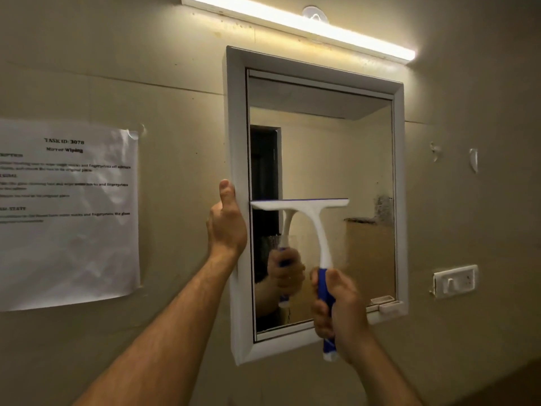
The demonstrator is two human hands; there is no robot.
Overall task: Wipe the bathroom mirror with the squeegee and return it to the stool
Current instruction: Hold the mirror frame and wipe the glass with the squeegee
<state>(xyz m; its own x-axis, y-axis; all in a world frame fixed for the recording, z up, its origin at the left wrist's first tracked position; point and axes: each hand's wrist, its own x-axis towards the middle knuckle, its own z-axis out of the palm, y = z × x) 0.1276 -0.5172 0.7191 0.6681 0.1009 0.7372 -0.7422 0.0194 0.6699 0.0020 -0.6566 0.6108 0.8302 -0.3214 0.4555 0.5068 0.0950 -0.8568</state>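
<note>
A white-framed mirror point(336, 159) hangs on the beige wall, its frame point(235, 136) standing proud of the surface. A white squeegee with a blue grip point(314, 212) rests with its blade flat across the left and middle of the glass, about halfway up. My right hand point(339, 306) is closed around the blue handle below the blade. My left hand point(227, 224) grips the frame's left edge, thumb pointing up. Hand and squeegee are mirrored in the glass. The stool is out of view.
A printed task sheet point(67, 212) is taped to the wall on the left. A lit tube light point(298, 24) runs above the mirror. A white switch plate point(455, 281) and small wall hooks point(473, 159) sit to the right.
</note>
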